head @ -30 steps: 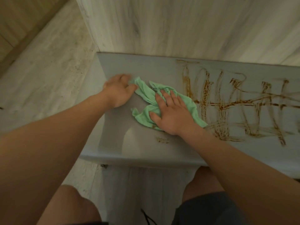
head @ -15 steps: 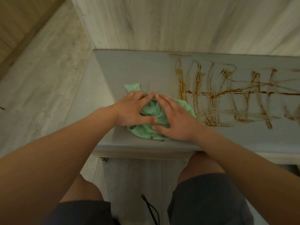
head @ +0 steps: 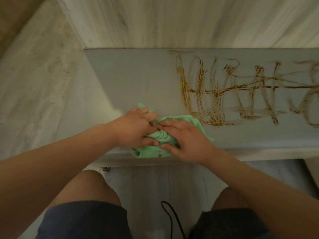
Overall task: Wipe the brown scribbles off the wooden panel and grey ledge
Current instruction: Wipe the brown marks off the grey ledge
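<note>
A green cloth (head: 158, 149) lies bunched at the front edge of the grey ledge (head: 131, 80). My left hand (head: 136, 128) grips the cloth's left side with curled fingers. My right hand (head: 186, 140) holds its right side, fingers on top and thumb under a fold. Brown scribbles (head: 238, 94) cover the ledge to the right of the cloth and run out of view at the right. A small brown spot shows on the cloth's front part. The pale wooden panel (head: 172, 21) rises behind the ledge; no scribbles are visible on the part in view.
Pale wood-look floor (head: 34, 87) lies to the left of the ledge and below it. My knees in dark shorts (head: 82, 221) are at the bottom, with a black cord (head: 170, 219) between them.
The cloth has been drawn from the ledge's middle toward its front edge and bunched up. My left hand moved from the bare ledge onto the cloth, and both hands closed on it.
</note>
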`<state>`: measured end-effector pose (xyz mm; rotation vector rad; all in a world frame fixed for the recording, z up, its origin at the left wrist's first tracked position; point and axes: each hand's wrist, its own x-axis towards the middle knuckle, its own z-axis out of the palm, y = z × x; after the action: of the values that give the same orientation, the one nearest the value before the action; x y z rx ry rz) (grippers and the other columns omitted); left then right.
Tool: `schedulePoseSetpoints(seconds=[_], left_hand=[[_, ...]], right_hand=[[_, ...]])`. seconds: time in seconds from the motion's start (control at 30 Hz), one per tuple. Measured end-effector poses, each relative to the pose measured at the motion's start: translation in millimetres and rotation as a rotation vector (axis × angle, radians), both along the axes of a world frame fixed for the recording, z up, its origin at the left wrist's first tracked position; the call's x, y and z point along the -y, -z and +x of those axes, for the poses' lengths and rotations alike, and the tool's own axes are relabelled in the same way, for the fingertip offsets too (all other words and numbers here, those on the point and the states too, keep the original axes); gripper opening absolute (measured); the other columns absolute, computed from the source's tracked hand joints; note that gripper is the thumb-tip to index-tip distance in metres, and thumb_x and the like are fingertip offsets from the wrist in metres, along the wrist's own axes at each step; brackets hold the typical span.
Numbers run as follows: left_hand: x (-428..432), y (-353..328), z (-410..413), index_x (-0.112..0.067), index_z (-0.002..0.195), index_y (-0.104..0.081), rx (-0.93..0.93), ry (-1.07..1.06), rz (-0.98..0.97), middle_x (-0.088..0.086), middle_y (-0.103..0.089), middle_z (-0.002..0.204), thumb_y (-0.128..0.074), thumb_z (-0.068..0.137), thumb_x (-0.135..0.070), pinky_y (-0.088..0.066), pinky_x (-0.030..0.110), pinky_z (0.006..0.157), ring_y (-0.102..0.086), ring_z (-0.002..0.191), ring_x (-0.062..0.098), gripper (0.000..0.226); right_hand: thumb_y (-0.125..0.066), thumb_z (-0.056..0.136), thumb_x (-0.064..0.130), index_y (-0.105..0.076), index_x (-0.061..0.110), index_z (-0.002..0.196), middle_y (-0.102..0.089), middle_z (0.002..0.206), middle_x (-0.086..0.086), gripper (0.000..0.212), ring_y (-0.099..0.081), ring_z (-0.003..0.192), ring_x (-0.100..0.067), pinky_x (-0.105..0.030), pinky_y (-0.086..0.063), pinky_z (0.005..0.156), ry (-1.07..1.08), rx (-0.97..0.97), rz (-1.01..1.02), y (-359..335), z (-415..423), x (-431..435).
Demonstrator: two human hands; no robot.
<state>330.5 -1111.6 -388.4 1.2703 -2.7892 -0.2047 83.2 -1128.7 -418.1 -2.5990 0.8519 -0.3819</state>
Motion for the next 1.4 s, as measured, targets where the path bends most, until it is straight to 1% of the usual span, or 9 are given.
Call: schedulePoseSetpoints(seconds=[0.27,0.37,0.6,0.67,0.87,0.93,1.07,1.13,1.4], left_hand=[[-41,10,-28,-0.013,0.074,-0.071,-0.163,0.072,-0.144,0.003,-0.056,0.076,-0.065,0.081,-0.042,-0.045,0.036,0.066,-0.057,0.068,0.028,0.030],[-57,4,-31,-0.015,0.068,-0.070,-0.239,0.101,0.000,0.000,-0.056,0.072,-0.065,0.082,-0.042,-0.047,0.030,0.057,-0.056,0.060,0.022,0.031],[-21,-42,-13,-0.015,0.091,-0.073,-0.679,-0.500,0.669,-0.002,-0.072,0.080,-0.061,0.076,-0.053,-0.049,0.032,0.068,-0.060,0.071,0.004,0.043],[-6,-54,-8,-0.010,0.103,-0.072,-0.784,-0.604,0.681,0.007,-0.075,0.097,-0.056,0.076,-0.044,-0.051,0.037,0.077,-0.063,0.083,0.008,0.046],[59,-75,23,-0.017,0.098,-0.063,-1.098,-0.935,0.443,0.004,-0.064,0.080,-0.060,0.095,-0.020,-0.051,0.026,0.063,-0.060,0.069,0.015,0.005],[75,-71,40,-0.012,0.097,-0.065,-1.013,-1.038,0.419,0.006,-0.063,0.082,-0.056,0.097,-0.023,-0.052,0.030,0.067,-0.061,0.075,0.020,0.014],[82,-36,76,-0.002,0.085,-0.061,-0.420,-1.066,0.231,0.019,-0.062,0.088,-0.040,0.100,-0.036,-0.039,0.038,0.073,-0.061,0.091,0.038,0.043],[86,-21,93,0.000,0.095,-0.064,-0.410,-1.112,0.115,0.022,-0.062,0.096,-0.042,0.103,-0.028,-0.041,0.038,0.078,-0.060,0.097,0.039,0.036],[73,29,145,-0.019,0.134,-0.062,-0.215,-1.081,-0.196,0.013,-0.061,0.139,-0.030,0.092,-0.035,-0.036,0.050,0.114,-0.052,0.129,0.037,0.055]], right_hand=[[-0.070,0.076,0.010,-0.074,0.013,0.123,-0.073,0.125,-0.002,0.048,-0.065,0.115,-0.019,-0.033,-0.045,0.103,-0.089,0.101,0.036,-5,-12,-22],[-0.069,0.078,0.006,-0.075,0.015,0.116,-0.074,0.111,0.001,0.040,-0.065,0.102,-0.016,-0.034,-0.050,0.093,-0.119,0.067,0.168,-18,-17,-33],[-0.078,0.090,0.038,-0.059,0.036,0.122,-0.064,0.107,0.016,0.038,-0.067,0.088,-0.003,-0.018,-0.056,0.071,0.252,0.098,0.465,-85,-14,18],[-0.076,0.091,0.037,-0.056,0.037,0.117,-0.063,0.103,0.016,0.033,-0.064,0.080,0.000,-0.011,-0.051,0.062,0.304,0.113,0.410,-99,-2,37],[-0.071,0.091,0.040,-0.066,0.033,0.104,-0.068,0.096,0.010,0.015,-0.065,0.083,-0.007,-0.020,-0.045,0.061,0.458,0.180,0.237,-119,70,118],[-0.065,0.096,0.043,-0.065,0.027,0.121,-0.068,0.116,-0.001,0.030,-0.064,0.106,-0.020,-0.027,-0.047,0.077,0.469,0.022,0.159,-104,94,139],[-0.052,0.102,0.048,-0.040,0.027,0.155,-0.040,0.155,-0.015,0.058,-0.041,0.142,-0.035,-0.038,-0.034,0.115,0.321,-0.167,0.139,-59,129,127],[-0.044,0.102,0.060,-0.028,0.041,0.161,-0.022,0.169,-0.010,0.064,-0.021,0.155,-0.032,-0.043,-0.017,0.127,0.224,-0.250,0.124,-40,133,123],[-0.032,0.096,0.079,-0.013,0.055,0.160,-0.006,0.174,0.004,0.071,-0.003,0.160,-0.028,-0.046,-0.003,0.127,0.256,-0.354,0.109,-26,157,152]])
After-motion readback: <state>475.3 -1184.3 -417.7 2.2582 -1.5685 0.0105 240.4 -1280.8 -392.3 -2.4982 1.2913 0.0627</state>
